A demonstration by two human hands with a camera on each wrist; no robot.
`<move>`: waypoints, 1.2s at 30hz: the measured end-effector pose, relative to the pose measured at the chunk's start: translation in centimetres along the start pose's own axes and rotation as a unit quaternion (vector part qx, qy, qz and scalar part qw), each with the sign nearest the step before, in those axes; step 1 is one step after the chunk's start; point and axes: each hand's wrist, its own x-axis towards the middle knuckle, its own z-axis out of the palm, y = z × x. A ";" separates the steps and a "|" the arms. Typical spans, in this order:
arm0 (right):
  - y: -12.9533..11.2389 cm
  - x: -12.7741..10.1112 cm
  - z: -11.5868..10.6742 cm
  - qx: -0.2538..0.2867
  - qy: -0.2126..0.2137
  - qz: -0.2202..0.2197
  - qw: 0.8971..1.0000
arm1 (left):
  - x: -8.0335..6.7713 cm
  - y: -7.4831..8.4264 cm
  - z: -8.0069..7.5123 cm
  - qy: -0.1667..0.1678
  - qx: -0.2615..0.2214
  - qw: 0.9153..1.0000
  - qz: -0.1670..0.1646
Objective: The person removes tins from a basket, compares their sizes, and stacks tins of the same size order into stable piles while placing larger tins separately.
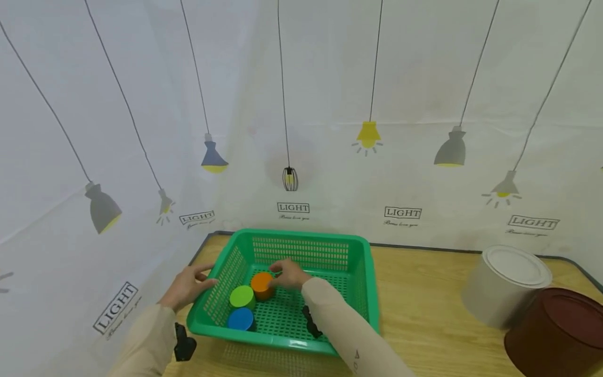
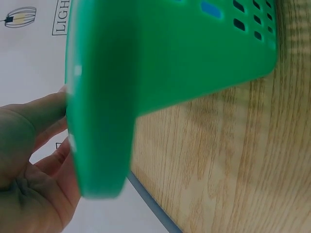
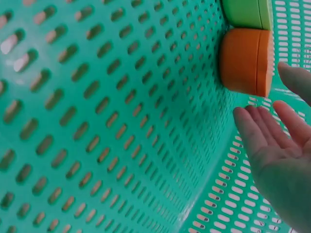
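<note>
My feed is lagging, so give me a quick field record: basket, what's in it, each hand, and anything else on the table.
basket: green perforated basket on the wooden table, near its back-left corner
contents: orange cylinder, green cylinder, blue cylinder, in a row along the left wall
left hand: fingers straight against the basket's left rim from outside
right hand: inside the basket, open, at the orange cylinder, no grip visible
other: white tin and dark red tin on the right side of the table

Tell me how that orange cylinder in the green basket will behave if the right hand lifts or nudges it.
The orange cylinder stands on its flat end, so it probably slides rather than rolls. Its smooth sides may slip. The green cylinder seems to touch it, so a nudge would likely shift both.
</note>
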 end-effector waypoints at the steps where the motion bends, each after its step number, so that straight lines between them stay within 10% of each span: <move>1: 0.0 -0.1 0.1 0.003 -0.002 -0.006 1.000 | 0.0 0.0 0.0 0.000 -0.002 1.000 -0.001; 16: -0.6 -0.9 -0.6 0.085 -0.055 0.049 0.994 | 0.2 -0.1 -0.4 -0.003 0.007 1.000 -0.004; 36: 0.1 -0.6 1.5 -0.077 -0.068 0.012 0.995 | 0.3 -0.3 0.0 -0.002 -0.010 1.000 -0.012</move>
